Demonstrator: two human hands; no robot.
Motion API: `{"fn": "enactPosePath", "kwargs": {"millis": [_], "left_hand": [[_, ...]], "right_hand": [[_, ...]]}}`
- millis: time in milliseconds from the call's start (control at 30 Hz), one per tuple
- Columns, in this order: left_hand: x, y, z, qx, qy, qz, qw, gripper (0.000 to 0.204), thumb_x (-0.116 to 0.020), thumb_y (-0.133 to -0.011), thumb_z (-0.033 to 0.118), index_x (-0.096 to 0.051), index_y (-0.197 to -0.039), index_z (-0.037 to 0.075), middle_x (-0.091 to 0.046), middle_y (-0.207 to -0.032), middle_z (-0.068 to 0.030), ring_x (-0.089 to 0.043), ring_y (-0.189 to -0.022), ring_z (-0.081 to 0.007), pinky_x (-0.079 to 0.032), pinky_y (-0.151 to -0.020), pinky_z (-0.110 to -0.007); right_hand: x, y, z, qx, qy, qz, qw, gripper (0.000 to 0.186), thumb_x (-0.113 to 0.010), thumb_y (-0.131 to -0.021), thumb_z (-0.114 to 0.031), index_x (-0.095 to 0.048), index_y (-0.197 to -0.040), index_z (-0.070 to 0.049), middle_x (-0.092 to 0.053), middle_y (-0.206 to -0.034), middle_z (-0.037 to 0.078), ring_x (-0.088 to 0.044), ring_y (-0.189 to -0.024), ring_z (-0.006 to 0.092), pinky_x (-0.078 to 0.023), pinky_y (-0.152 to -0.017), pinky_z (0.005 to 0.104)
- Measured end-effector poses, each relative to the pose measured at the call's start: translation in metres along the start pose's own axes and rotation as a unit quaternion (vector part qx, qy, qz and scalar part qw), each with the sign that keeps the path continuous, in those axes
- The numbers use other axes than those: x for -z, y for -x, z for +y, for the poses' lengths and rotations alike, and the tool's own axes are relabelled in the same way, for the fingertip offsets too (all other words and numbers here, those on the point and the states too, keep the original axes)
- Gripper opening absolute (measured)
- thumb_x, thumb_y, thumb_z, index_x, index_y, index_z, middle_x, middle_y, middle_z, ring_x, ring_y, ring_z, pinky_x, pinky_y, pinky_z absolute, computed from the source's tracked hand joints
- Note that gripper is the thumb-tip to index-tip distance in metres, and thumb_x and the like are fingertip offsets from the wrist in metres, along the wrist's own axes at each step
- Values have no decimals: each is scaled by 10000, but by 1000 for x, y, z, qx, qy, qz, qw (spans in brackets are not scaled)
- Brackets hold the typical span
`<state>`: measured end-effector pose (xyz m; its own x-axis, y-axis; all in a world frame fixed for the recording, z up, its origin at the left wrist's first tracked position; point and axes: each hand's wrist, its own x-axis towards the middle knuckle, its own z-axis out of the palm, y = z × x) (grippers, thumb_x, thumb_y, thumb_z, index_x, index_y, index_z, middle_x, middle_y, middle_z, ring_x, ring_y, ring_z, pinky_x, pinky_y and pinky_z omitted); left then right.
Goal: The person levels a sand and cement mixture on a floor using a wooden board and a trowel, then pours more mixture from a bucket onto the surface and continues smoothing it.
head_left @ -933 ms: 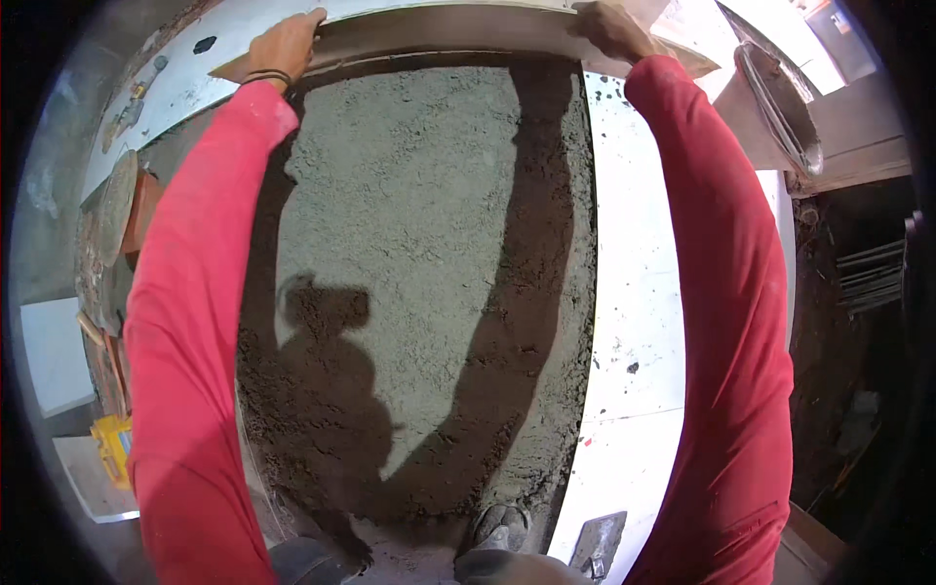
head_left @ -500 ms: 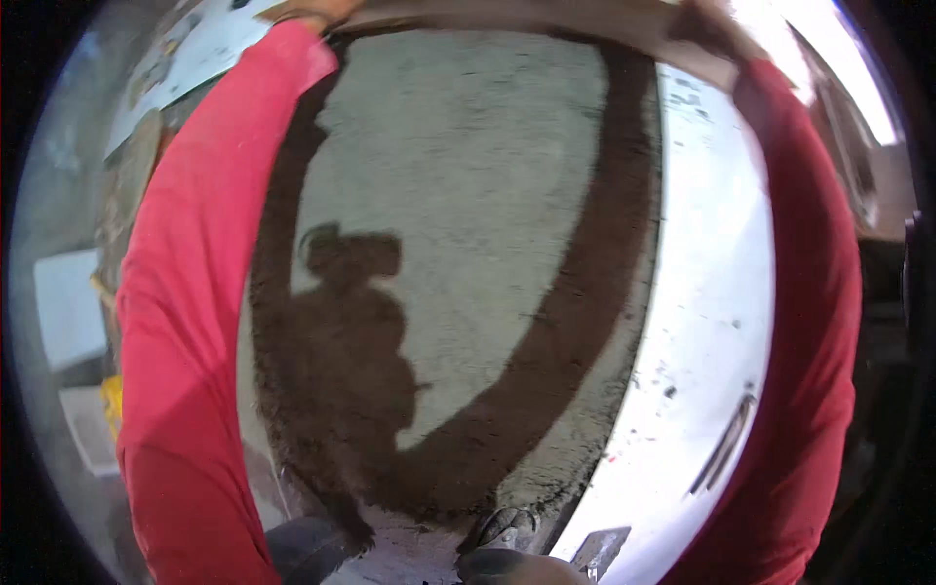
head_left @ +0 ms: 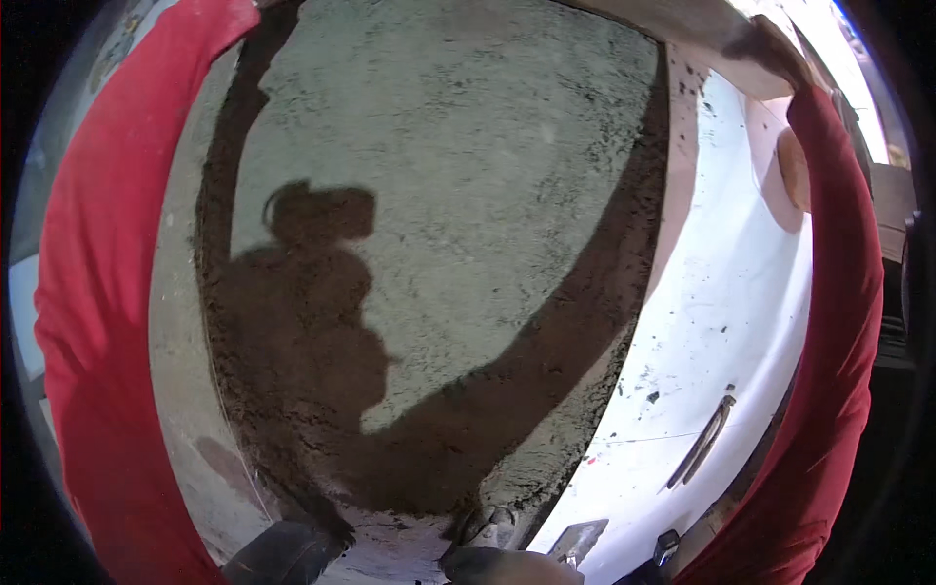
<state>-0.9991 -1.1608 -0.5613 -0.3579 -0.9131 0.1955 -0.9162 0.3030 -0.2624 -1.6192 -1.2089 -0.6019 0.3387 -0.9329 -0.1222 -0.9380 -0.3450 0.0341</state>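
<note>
A wide layer of damp grey mortar-like material (head_left: 458,146) fills the middle, with dark crumbly edges. Across its far right edge lies a long flat board (head_left: 673,21), its left part cut off by the top of the view. My right hand (head_left: 780,57) is closed on the board's right end, its fingers partly in shadow and blurred. My left arm, in a red sleeve (head_left: 107,283), reaches to the upper left, and its hand is beyond the picture's top edge. The shadow of my head and arms falls over the layer.
On the right runs a white panel (head_left: 721,292) strewn with dark crumbs. A dark looped handle (head_left: 704,444) and a flat metal plate (head_left: 580,539) lie on it. Dark shoes (head_left: 278,556) show at the lower edge. Beside my right forearm is a round brownish object (head_left: 795,171).
My left hand and the board's left end have passed out of view at the top. My arms stand wider apart, and more of the layer's left border shows.
</note>
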Motion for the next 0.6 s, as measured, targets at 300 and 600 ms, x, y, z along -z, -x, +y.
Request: {"fn": "enactPosePath", "kwargs": {"millis": [300, 600], "left_hand": [[19, -33, 74, -31, 111, -6, 993, 674, -854, -655, 485, -693, -1148, 54, -702, -1080, -215, -670, -1021, -370, -517, -892, -445], [20, -25, 87, 19, 129, -120, 984, 679, -872, -635, 517, -709, -1089, 41, -718, -1003, -213, -690, -935, -368, -529, -822, -445]], "right_hand": [[10, 15, -19, -80, 36, 71, 994, 518, -876, -538, -385, -705, -838, 1, -695, -761, 163, -658, -686, 279, -521, -635, 402], [19, 49, -50, -139, 49, 62, 987, 553, -895, -501, -435, -720, -831, -28, -704, -796, 172, -664, -716, 282, -529, -633, 432]]}}
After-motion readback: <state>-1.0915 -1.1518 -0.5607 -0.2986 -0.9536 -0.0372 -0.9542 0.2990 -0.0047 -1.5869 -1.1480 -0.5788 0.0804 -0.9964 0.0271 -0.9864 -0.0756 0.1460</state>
